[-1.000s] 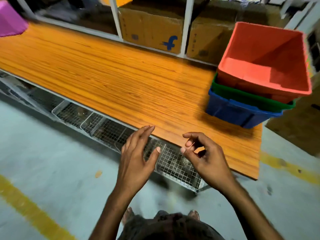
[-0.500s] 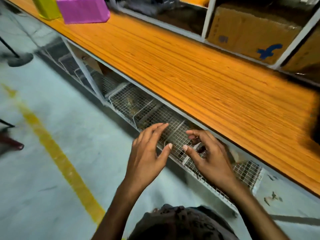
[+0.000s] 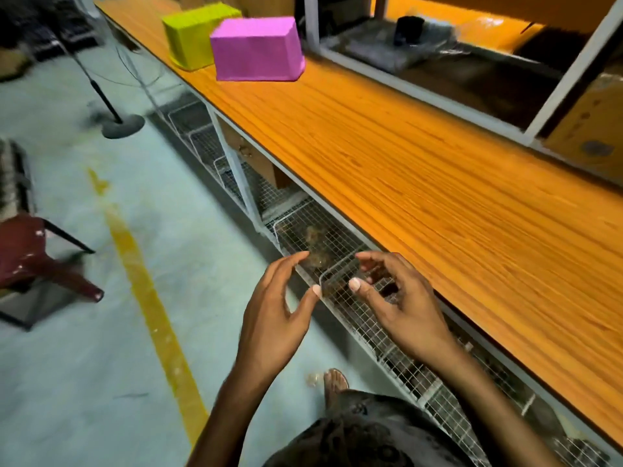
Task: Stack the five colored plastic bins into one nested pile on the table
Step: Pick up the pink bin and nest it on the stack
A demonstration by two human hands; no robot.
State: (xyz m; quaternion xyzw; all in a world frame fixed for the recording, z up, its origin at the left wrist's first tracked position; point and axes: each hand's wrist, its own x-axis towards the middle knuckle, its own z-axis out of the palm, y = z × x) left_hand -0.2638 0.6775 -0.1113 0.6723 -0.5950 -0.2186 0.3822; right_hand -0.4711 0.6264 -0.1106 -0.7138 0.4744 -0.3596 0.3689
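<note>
Left hand [image 3: 273,311] raised, fingers relaxed, right hand [image 3: 401,305] loosely curled, empty

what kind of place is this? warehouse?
Probably a warehouse or stockroom packing area. A long wood-grain table has wire mesh baskets slung under it, metal shelving behind it holds a cardboard box, and a yellow floor line runs along the painted floor.

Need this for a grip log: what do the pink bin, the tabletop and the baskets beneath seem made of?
Pink bin: likely plastic, opaque, matte, uniform colour. Tabletop: orange wood-grain streaks, smooth, faint sheen; solid wood or laminate, unclear. Baskets: thin pale metal wire in a grid, finish unclear.
</note>
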